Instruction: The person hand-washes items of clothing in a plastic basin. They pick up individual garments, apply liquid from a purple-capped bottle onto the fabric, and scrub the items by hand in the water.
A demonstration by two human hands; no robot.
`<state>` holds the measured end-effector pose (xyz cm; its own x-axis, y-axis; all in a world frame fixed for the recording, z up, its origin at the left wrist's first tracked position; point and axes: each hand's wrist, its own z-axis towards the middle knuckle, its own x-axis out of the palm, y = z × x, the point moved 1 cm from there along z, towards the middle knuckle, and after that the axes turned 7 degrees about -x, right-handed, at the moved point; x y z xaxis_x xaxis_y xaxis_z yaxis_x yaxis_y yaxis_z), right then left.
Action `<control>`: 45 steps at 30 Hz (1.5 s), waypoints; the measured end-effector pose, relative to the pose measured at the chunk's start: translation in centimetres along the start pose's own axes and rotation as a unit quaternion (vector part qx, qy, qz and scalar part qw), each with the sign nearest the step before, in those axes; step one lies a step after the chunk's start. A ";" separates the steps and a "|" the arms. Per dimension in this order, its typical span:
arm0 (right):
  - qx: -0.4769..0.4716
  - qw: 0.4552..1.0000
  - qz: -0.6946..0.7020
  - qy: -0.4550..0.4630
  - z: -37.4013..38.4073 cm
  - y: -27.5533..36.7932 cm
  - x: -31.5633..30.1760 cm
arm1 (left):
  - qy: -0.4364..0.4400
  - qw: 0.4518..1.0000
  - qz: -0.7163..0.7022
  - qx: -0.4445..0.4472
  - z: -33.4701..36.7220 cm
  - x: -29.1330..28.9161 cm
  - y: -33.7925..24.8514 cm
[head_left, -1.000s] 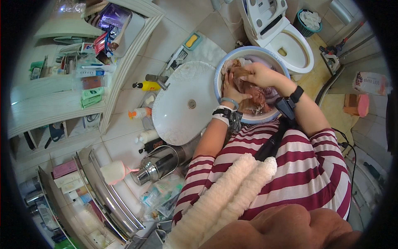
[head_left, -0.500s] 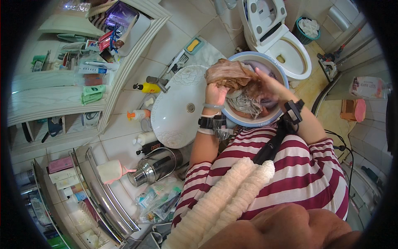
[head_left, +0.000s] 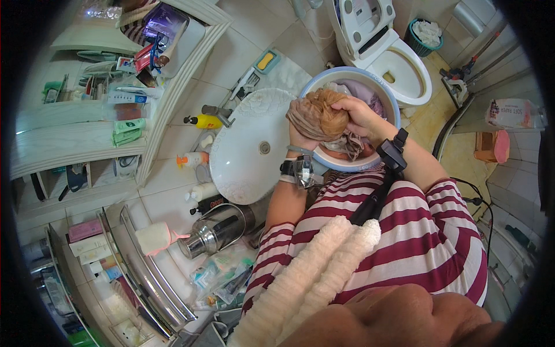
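A bunched, thin brown cloth (head_left: pixel 324 115) is held over a white basin with a blue-grey rim (head_left: pixel 395 107). My left hand (head_left: pixel 300 136) is closed round the cloth's left and lower side, at the edge of the sink. My right hand (head_left: pixel 359 117) grips its right side, with the fingers curled over the top. Below and behind lie other wet-looking clothes (head_left: pixel 359 87) in lilac, grey and reddish tones. The exact kind of the brown garment cannot be made out.
Left of the basin is a white oval sink (head_left: pixel 243 168) with a faucet (head_left: pixel 218 114). An open toilet (head_left: pixel 404 72) stands behind the basin. A steel thermos (head_left: pixel 219 228) lies at the lower left, near several bottles and shelves (head_left: pixel 147 272).
My right hand has moved left from over the basin and taken hold of the brown cloth. The cloth is now gathered into a tighter bundle between both hands.
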<state>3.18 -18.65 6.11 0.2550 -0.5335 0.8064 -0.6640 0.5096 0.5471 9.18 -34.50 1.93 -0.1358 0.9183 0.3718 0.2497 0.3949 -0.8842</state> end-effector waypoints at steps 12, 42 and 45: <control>0.110 0.986 0.104 -0.070 0.0 -0.9 -3.4 | 0.003 0.995 -0.091 0.029 0.6 1.6 0.7; -0.120 0.963 -0.240 0.020 1.8 0.7 -0.2 | -0.080 0.914 0.345 0.198 2.9 2.3 -1.1; -0.286 0.870 -0.400 -0.030 3.4 -0.3 -1.9 | -0.085 0.855 0.485 0.165 4.1 4.0 -2.7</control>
<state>0.52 -20.02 3.65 0.4268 -0.8974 0.1119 0.1723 0.2022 0.9641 4.06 -31.99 4.65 -0.1626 0.7812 -0.6028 0.0444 -0.6045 -0.7954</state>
